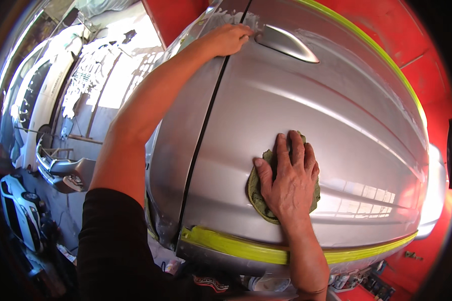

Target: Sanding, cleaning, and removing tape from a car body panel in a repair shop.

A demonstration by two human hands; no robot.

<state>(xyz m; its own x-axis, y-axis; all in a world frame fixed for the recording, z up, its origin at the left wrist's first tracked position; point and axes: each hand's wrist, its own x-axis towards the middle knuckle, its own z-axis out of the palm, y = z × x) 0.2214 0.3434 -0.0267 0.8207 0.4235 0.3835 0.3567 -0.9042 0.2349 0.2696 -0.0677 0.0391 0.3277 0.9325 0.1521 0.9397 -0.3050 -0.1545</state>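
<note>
A silver-grey car door [236, 120] fills the middle of the view. My right hand [292, 185] presses a crumpled olive-green cloth [257, 193] against its lower part, fingers stretched over the cloth and thumb out to the left. Higher up, my left hand [229, 39] rests with bent fingers at the dark seam left of the silver door handle [289, 44]. Whatever those fingers hold, if anything, is hidden. A whitish smear [231, 18] lies on the paint just beyond my left hand.
Yellow-green tape [226, 243] runs along the door's bottom, and a similar strip [366, 42] curves along its upper edge. A red surface [412, 65] stands behind. At left are a loose bumper [68, 170], a white car [22, 210] and another white vehicle [50, 95].
</note>
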